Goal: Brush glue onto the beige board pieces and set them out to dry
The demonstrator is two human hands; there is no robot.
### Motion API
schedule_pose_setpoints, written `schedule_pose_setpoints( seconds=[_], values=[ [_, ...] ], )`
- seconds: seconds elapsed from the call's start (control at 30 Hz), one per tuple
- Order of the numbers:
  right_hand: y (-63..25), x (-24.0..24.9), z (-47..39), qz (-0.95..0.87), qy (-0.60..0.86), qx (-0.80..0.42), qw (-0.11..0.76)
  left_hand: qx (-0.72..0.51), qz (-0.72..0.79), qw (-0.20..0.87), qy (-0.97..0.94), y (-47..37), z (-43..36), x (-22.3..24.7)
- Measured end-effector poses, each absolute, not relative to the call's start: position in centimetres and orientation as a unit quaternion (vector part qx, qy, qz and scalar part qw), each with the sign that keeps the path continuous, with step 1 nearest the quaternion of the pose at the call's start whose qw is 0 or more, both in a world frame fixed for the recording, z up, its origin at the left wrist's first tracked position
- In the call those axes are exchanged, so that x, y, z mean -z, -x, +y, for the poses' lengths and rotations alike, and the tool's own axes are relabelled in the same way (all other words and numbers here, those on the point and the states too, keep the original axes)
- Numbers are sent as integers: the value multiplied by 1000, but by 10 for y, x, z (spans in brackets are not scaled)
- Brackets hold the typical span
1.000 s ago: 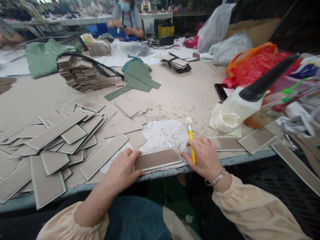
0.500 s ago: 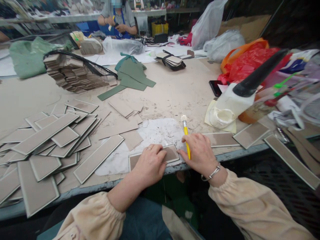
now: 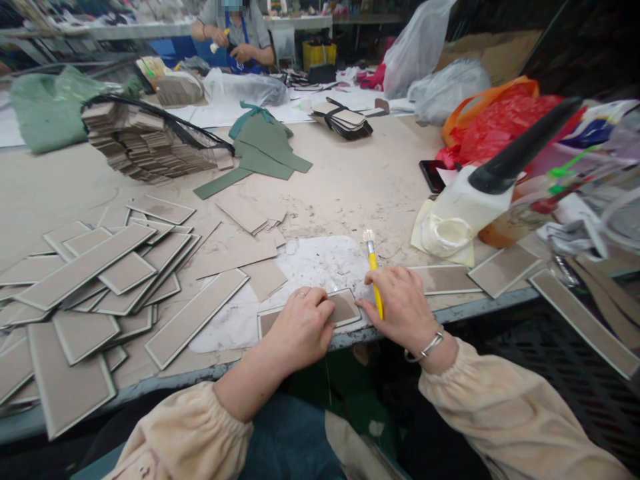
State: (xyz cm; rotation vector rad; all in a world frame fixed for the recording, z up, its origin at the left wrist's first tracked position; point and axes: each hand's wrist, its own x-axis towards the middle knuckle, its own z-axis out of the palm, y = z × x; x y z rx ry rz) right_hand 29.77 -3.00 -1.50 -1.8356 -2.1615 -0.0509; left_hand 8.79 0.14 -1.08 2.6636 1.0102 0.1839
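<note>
Pale-edged brown panel lies flat near a yellow brush.

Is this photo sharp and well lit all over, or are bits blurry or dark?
Head view, mid-picture: brush, left hand and right hand fairly clear; head view, top: co-worker softer; head view, right edge: smeared, stretched-looking; head view, below the table: quite dark.

No readable text, label, brand or number. A pale mark on the blue apron, far beyond the left hand, and a small figure on the left sleeve, nearer than that hand, are indistinct.
</note>
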Motion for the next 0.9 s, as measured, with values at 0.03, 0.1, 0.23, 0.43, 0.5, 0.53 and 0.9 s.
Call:
schedule_pose_setpoints(
  seconds=[0.03, 0.1, 0.23, 0.43, 0.5, 0.53, 0.9],
  values=[
    [-298, 15, -30, -753, 640, 19, 152, -63, 349, 143, -924, -88, 2, 11],
    [-297, 14, -30, -754, 639, 19, 153, -60, 345, 140, -926, -88, 2, 11],
    [-297, 14, -30, -754, 638, 17, 153, -56, 335, 137, -930, -87, 4, 9],
    [-297, 14, -29, -755, 636, 18, 157, -53, 333, 125, -933, -86, 6, 7],
    [-297, 14, -29, -754, 637, 15, 156, -49, 336, 126, -932, -87, 7, 7],
    [-297, 14, -29, -754, 638, 14, 155, -47, 337, 127, -932, -87, 7, 7],
    [-296, 15, -29, -752, 642, 9, 149, -40, 351, 129, -927, -87, 4, 6]
  ],
)
